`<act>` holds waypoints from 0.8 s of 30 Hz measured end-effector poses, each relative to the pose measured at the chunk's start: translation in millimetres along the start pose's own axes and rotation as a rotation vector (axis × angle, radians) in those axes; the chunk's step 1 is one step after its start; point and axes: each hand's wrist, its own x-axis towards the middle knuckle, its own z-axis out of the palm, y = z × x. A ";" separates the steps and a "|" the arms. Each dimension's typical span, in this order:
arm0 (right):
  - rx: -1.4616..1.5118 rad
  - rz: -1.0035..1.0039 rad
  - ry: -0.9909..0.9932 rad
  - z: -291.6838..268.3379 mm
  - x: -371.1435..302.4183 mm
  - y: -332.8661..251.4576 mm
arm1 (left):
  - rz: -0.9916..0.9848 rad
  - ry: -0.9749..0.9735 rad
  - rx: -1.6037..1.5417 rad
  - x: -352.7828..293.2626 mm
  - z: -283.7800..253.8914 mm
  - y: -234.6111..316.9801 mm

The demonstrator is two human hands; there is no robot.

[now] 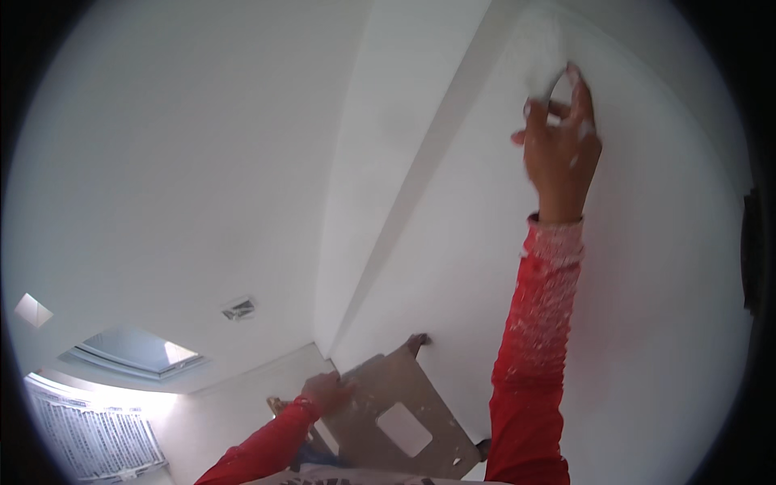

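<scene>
My right hand is raised high against the white plastered surface. Its fingers close round a thin, dark, curved scraper blade, which is seen nearly edge-on at the surface. White smears mark the fingers and the red sleeve's cuff. Low in the view, my left hand grips the upper left edge of a flat brown panel with rectangular cutouts. Some of its fingers are blurred against the panel. White specks dot the panel, and its lower part runs out of view.
A long white ledge runs diagonally beside the plastered surface. To the left are a skylight, a small fitting in the sloped ceiling, and a bright window covered with printed sheets. A dark object stands at the right rim.
</scene>
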 end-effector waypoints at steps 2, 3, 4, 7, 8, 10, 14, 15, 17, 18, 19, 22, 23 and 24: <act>-0.261 0.023 0.020 21.2 15.7 5.0 | 0.006 -0.018 -0.009 3.2 0.2 -2.2; -0.292 0.032 -0.026 29.0 12.3 10.0 | 0.044 0.025 -0.009 7.6 1.2 -3.7; -0.361 0.100 -0.081 34.9 11.7 14.8 | 0.058 0.053 -0.011 10.8 3.3 -6.1; -0.414 0.158 -0.175 55.1 -23.0 27.3 | 0.063 0.090 -0.028 19.9 8.7 -14.3; -0.432 0.150 -0.190 63.5 -35.2 31.0 | 0.061 0.089 -0.025 23.8 9.8 -17.9; -0.358 0.290 -0.217 79.4 -75.8 38.4 | 0.084 0.106 -0.077 24.4 15.7 -21.2; -0.404 0.328 -0.343 114.0 -175.3 59.4 | 0.074 0.151 -0.147 24.9 18.7 -27.1; -0.269 0.419 -0.342 123.4 -202.8 66.6 | 0.081 0.170 -0.197 24.7 18.7 -27.4; -0.143 0.688 -0.334 145.7 -259.1 81.2 | 0.071 0.178 -0.272 25.1 16.3 -28.4; -0.138 0.707 -0.345 158.0 -285.4 89.0 | 0.072 0.175 -0.286 26.5 14.1 -28.1; -0.127 0.762 -0.360 167.4 -309.5 98.7 | 0.053 0.147 -0.283 27.1 13.4 -26.2; -0.244 0.795 -0.451 187.8 -374.0 126.2 | 0.045 0.123 -0.313 25.4 10.2 -25.9; -0.310 0.784 -0.492 191.3 -393.5 134.8 | 0.048 0.129 -0.319 24.3 10.1 -25.9; -0.347 0.791 -0.512 195.3 -412.8 143.7 | 0.056 0.126 -0.333 23.9 11.0 -26.3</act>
